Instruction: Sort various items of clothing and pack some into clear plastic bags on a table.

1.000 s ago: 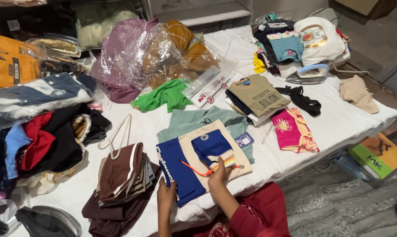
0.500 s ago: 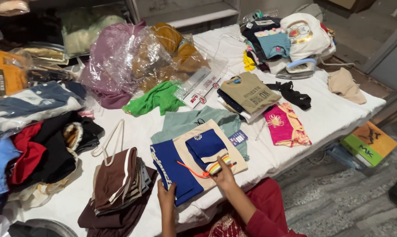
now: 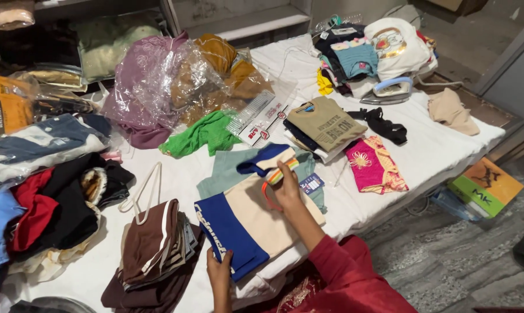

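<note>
A blue and beige shirt (image 3: 256, 223) with an orange neck trim lies on a white-sheeted table (image 3: 441, 145) in front of me. My right hand (image 3: 285, 185), at the end of a red sleeve, pinches the striped collar area and holds the shirt's blue and cream upper flap (image 3: 267, 157) raised off the cloth. At the near edge, my left hand (image 3: 219, 273) grips the lower blue hem. A pale green garment (image 3: 224, 171) lies under the shirt.
A brown folded stack (image 3: 154, 243) sits left of the shirt, with dark clothes (image 3: 59, 203) beyond. A green cloth (image 3: 201, 134), olive t-shirt pile (image 3: 325, 123), pink cloth (image 3: 375, 165), iron (image 3: 392, 90) and bagged clothes (image 3: 169, 87) lie further back. A green box (image 3: 485, 185) rests on the floor.
My right hand has lifted the shirt's blue upper part up and away from me, uncovering more beige. The left hand stays on the hem.
</note>
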